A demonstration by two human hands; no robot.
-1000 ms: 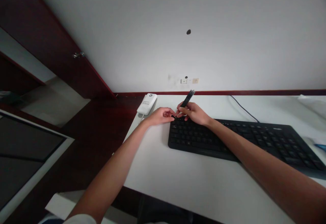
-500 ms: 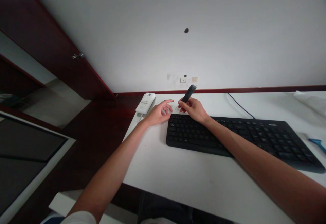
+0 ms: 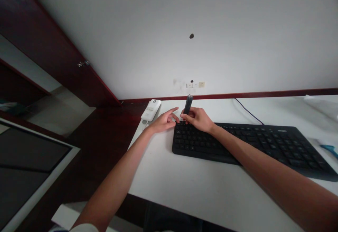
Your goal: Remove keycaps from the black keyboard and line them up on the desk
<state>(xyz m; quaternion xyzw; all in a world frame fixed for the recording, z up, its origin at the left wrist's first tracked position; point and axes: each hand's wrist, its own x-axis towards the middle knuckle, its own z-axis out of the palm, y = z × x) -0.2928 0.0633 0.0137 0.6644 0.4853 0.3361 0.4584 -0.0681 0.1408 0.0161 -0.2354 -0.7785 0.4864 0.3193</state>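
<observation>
A black pen-shaped tool stands nearly upright in my right hand, pinched between thumb and fingers over the top left part of the black keyboard. Its lower end is mostly hidden by my fingers, so its exact kind is unclear. My left hand rests at the keyboard's top left corner, fingers apart and index finger stretched out. Nothing is held in it, and its fingertips are close to the tool's lower end. My right forearm crosses above the keys.
A white device with a cable lies at the table's back left corner. Behind the keyboard runs a dark cable. A blue object and pale, crumpled plastic are at the right. Wall sockets sit beyond the table.
My right hand has come down and left, and the tool stands more upright. My left fingers have lowered to the keyboard's corner, nearer the right hand. The view has shifted slightly.
</observation>
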